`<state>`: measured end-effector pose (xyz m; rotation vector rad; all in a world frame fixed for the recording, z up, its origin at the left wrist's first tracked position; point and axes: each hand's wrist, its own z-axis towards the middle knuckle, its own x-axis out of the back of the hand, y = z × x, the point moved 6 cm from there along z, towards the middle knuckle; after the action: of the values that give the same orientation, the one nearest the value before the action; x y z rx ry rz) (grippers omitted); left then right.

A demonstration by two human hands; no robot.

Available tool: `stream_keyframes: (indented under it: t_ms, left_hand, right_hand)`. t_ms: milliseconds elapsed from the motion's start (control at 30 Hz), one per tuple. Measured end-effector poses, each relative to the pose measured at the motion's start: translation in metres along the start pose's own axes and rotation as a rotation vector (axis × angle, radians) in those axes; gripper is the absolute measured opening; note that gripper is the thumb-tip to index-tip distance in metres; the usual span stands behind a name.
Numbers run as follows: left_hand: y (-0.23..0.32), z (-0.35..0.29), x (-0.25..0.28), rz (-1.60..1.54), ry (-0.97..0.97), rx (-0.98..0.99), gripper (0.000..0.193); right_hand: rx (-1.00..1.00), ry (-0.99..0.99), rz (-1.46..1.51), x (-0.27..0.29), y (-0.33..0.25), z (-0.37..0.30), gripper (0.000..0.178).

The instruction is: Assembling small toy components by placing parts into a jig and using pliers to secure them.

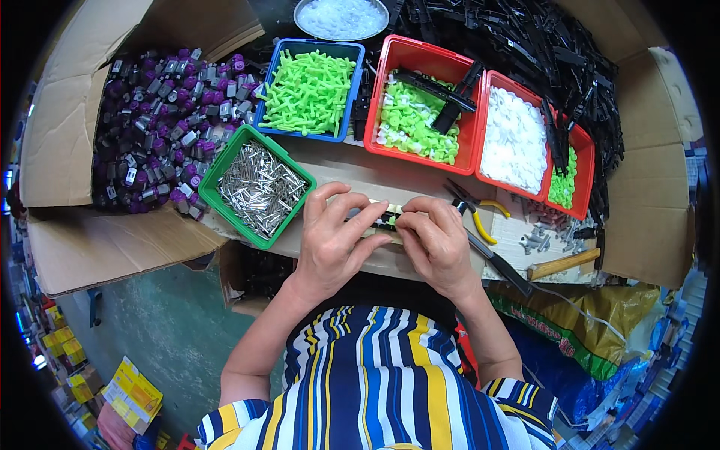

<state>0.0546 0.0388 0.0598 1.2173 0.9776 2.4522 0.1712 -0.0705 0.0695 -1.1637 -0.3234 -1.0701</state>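
Both of my hands meet over the near edge of the workbench, fingers pinched around a small black part with pale green pieces (388,218). My left hand (334,244) grips its left side, and my right hand (436,244) grips its right side. Fingers cover most of the part, so its full shape is hidden. Just left of my left hand stands a green bin (213,196) of silvery metal pins (261,189). Close to my right hand lie pliers with yellow handles (480,217) and a black-gripped tool (501,266).
A blue bin (262,112) holds green plastic pieces. Red bins (480,142) hold green and white parts, with black pieces resting across them. Purple-grey parts (161,112) fill a carton at left; black parts (555,45) heap at back right. A wooden handle (564,264) lies at right.
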Motion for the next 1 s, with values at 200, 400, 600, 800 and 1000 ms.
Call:
stream_keyframes:
  t_ms: [200,400,600,800,1000]
  left_hand:
    - [0.005,-0.018,0.000,0.175,0.021,-0.154,0.039]
    - [0.010,-0.031,-0.014,0.283,0.006,-0.227,0.030]
    - [0.010,-0.034,-0.016,0.369,-0.005,-0.252,0.029]
    - [0.012,-0.032,-0.015,0.351,0.000,-0.255,0.029]
    - [0.009,-0.033,-0.016,0.375,-0.004,-0.244,0.030]
  right_hand:
    - [-0.012,-0.029,-0.025,-0.003,0.000,0.002,0.019]
    - [-0.006,-0.127,-0.019,-0.003,-0.001,0.008,0.018]
    - [-0.035,-0.144,0.043,-0.001,0.007,0.009,0.018]
    - [-0.045,-0.104,0.007,0.000,0.006,0.008,0.022]
    - [0.008,-0.123,-0.088,-0.002,0.004,0.006,0.024]
